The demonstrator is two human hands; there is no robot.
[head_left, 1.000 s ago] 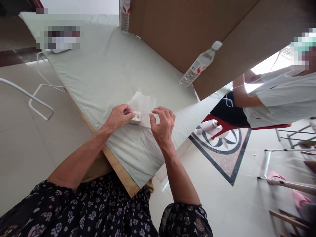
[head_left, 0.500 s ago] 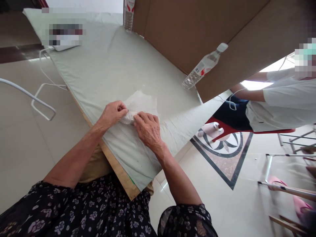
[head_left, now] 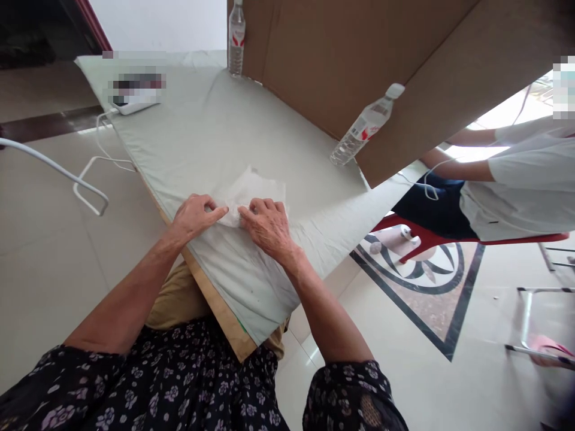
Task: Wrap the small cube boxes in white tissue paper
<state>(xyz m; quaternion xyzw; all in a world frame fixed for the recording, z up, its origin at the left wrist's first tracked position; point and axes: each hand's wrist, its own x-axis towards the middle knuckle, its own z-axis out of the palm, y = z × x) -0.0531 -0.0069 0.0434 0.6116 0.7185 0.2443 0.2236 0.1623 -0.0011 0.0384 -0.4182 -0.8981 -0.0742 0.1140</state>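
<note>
A thin, see-through white sheet [head_left: 263, 185], perhaps tissue or film, lies on the cloth-covered table [head_left: 215, 137]. Its near edge is bunched up into a crumpled fold. At the fold's left end is my left hand [head_left: 195, 216], its fingers curled and its thumb stretched along the edge in a pinch. My right hand [head_left: 268, 227] presses down on the fold from the right, thumb and fingers closed on it. Only a narrow gap separates the two thumbs. My fingers cover part of the bunched edge.
Beyond my hands stands a large brown cardboard panel [head_left: 323, 72]. A leaning plastic bottle [head_left: 366, 129] and an upright bottle [head_left: 236, 42] are beside it. A white device [head_left: 137, 102] with a cable sits at the far left. Another person in a white shirt [head_left: 530, 179] sits at right.
The left hand has shifted slightly left and its thumb has straightened along the fold. The right hand stays on the sheet. The camera view has tilted a little.
</note>
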